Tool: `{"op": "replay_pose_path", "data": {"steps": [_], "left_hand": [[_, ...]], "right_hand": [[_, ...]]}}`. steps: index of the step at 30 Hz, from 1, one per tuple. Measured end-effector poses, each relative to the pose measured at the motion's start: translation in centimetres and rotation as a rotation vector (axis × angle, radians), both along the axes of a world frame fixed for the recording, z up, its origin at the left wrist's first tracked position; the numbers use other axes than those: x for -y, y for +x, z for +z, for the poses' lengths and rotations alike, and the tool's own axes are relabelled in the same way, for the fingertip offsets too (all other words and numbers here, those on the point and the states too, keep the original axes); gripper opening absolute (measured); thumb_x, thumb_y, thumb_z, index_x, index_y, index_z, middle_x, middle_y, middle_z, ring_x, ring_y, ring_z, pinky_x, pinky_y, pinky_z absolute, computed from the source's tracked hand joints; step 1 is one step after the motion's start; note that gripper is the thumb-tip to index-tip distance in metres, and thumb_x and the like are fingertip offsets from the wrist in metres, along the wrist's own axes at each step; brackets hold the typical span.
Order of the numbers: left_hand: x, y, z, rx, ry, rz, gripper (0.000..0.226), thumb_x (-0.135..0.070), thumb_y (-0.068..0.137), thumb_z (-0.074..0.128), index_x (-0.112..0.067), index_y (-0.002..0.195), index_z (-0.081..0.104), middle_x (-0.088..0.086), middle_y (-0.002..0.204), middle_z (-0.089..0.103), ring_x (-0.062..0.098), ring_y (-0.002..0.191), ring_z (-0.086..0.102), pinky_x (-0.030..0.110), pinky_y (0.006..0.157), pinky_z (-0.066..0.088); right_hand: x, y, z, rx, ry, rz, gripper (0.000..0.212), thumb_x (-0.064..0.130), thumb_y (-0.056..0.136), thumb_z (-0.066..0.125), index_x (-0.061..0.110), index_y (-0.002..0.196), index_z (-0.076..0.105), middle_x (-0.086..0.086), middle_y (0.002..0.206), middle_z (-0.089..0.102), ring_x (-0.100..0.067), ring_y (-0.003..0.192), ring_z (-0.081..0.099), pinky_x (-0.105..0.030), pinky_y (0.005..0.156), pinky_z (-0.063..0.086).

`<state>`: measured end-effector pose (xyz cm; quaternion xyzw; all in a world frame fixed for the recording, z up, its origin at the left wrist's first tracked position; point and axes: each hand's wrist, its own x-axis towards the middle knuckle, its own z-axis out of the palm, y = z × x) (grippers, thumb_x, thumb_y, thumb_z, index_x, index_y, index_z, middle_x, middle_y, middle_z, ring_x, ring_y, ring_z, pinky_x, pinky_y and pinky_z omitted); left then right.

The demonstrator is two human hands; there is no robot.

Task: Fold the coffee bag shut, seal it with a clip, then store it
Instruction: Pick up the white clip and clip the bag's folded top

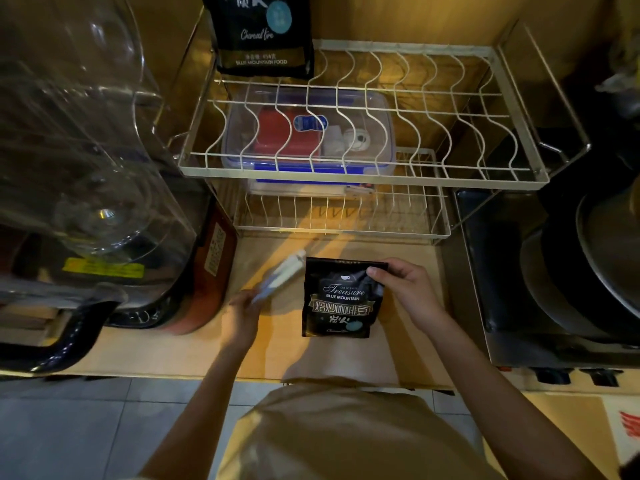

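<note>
A black coffee bag (pixel 337 306) with gold and white lettering lies on the wooden counter (pixel 311 358), its top edge folded down. My right hand (pixel 403 285) grips the bag's upper right corner, thumb on the front. My left hand (pixel 242 315) holds a long white clip (pixel 280 276) by its near end; the clip is blurred and angles up toward the bag's top left corner, just beside it.
A two-tier white wire rack (pixel 346 168) stands behind, with a clear blue-latched box (pixel 308 133) under the top tier and a second black coffee bag (pixel 263 32) standing at its back left. A glass appliance (pixel 86 168) sits left; dark pans (pixel 571 271) sit right.
</note>
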<state>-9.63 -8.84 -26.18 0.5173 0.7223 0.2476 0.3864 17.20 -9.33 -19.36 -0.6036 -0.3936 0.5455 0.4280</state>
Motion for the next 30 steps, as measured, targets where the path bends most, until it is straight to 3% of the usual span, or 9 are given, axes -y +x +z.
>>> {"op": "replay_pose_path", "data": {"steps": [4, 7, 9, 13, 16, 19, 22, 27, 30], "left_hand": [[-0.6, 0.9, 4.1, 0.346, 0.001, 0.088, 0.013, -0.012, 0.087, 0.055, -0.007, 0.098, 0.059, 0.007, 0.092, 0.058, 0.020, 0.086, 0.053, 0.030, 0.080, 0.044], [-1.5, 1.3, 6.7, 0.239, 0.137, -0.177, 0.013, -0.007, 0.084, 0.058, -0.011, 0.096, 0.061, -0.010, 0.099, 0.058, -0.003, 0.088, 0.055, 0.004, 0.073, 0.041], [-2.6, 1.6, 7.9, 0.116, 0.217, -0.361, 0.019, -0.005, 0.082, 0.060, -0.010, 0.099, 0.064, -0.016, 0.104, 0.056, -0.013, 0.092, 0.054, -0.001, 0.078, 0.039], [-4.3, 2.5, 9.4, -0.016, 0.192, -0.615, 0.025, -0.007, 0.081, 0.062, -0.013, 0.105, 0.063, -0.004, 0.114, 0.058, 0.007, 0.104, 0.052, 0.021, 0.091, 0.040], [-4.8, 3.1, 9.7, 0.055, 0.096, -0.628, 0.040, -0.008, 0.078, 0.066, -0.018, 0.114, 0.053, 0.000, 0.110, 0.062, 0.013, 0.105, 0.057, 0.028, 0.095, 0.045], [-4.5, 4.5, 9.2, 0.163, 0.012, -0.575, 0.050, -0.008, 0.076, 0.068, -0.023, 0.118, 0.047, 0.004, 0.109, 0.065, 0.017, 0.107, 0.059, 0.034, 0.097, 0.047], [-3.9, 6.1, 8.3, 0.157, 0.068, -0.511, 0.045, -0.011, 0.077, 0.067, -0.021, 0.118, 0.053, -0.001, 0.106, 0.061, 0.016, 0.105, 0.057, 0.031, 0.091, 0.048], [-3.7, 6.4, 7.7, 0.187, 0.109, -0.456, 0.036, -0.008, 0.076, 0.068, -0.018, 0.110, 0.061, -0.002, 0.107, 0.063, 0.014, 0.098, 0.058, 0.018, 0.080, 0.049], [-3.7, 6.2, 7.8, 0.171, 0.102, -0.476, 0.035, -0.009, 0.075, 0.069, -0.019, 0.108, 0.062, -0.006, 0.104, 0.063, 0.016, 0.100, 0.058, 0.030, 0.087, 0.050]], "right_hand": [[-0.1, 0.1, -0.1, -0.005, 0.014, -0.007, 0.014, -0.001, 0.082, 0.060, -0.004, 0.094, 0.066, 0.000, 0.076, 0.068, 0.005, 0.063, 0.064, -0.007, 0.057, 0.050], [-0.2, 0.0, -0.1, -0.008, 0.000, -0.012, 0.011, -0.002, 0.081, 0.060, 0.005, 0.087, 0.067, 0.003, 0.074, 0.068, 0.007, 0.062, 0.064, -0.006, 0.056, 0.048], [-0.2, 0.0, 0.0, -0.001, -0.018, -0.006, 0.015, -0.001, 0.082, 0.060, 0.012, 0.082, 0.067, 0.008, 0.070, 0.070, 0.008, 0.062, 0.064, -0.005, 0.056, 0.048], [-0.4, 0.4, 0.2, 0.004, -0.079, 0.008, 0.012, 0.003, 0.084, 0.058, 0.007, 0.086, 0.069, 0.006, 0.071, 0.069, 0.006, 0.063, 0.064, -0.004, 0.059, 0.048], [-0.8, 0.8, 0.5, 0.012, -0.113, 0.025, 0.013, 0.004, 0.085, 0.057, 0.004, 0.087, 0.070, 0.004, 0.075, 0.067, 0.001, 0.068, 0.062, -0.002, 0.060, 0.046], [-1.1, 1.0, 0.4, 0.099, -0.095, 0.043, 0.019, 0.007, 0.083, 0.060, 0.000, 0.099, 0.068, -0.005, 0.101, 0.060, -0.010, 0.095, 0.057, -0.005, 0.072, 0.043], [-1.2, 1.2, 0.4, 0.151, -0.069, 0.043, 0.017, 0.010, 0.082, 0.063, 0.005, 0.097, 0.070, -0.004, 0.118, 0.051, -0.018, 0.116, 0.046, -0.022, 0.095, 0.042], [-0.6, 1.4, 1.6, 0.104, -0.085, 0.132, 0.014, 0.009, 0.084, 0.061, 0.015, 0.094, 0.069, -0.001, 0.096, 0.065, -0.016, 0.100, 0.058, -0.012, 0.079, 0.044], [0.2, 2.2, 2.2, 0.076, -0.069, 0.265, 0.034, 0.004, 0.081, 0.064, 0.011, 0.114, 0.061, 0.001, 0.105, 0.065, -0.010, 0.097, 0.061, -0.020, 0.081, 0.051]]}}
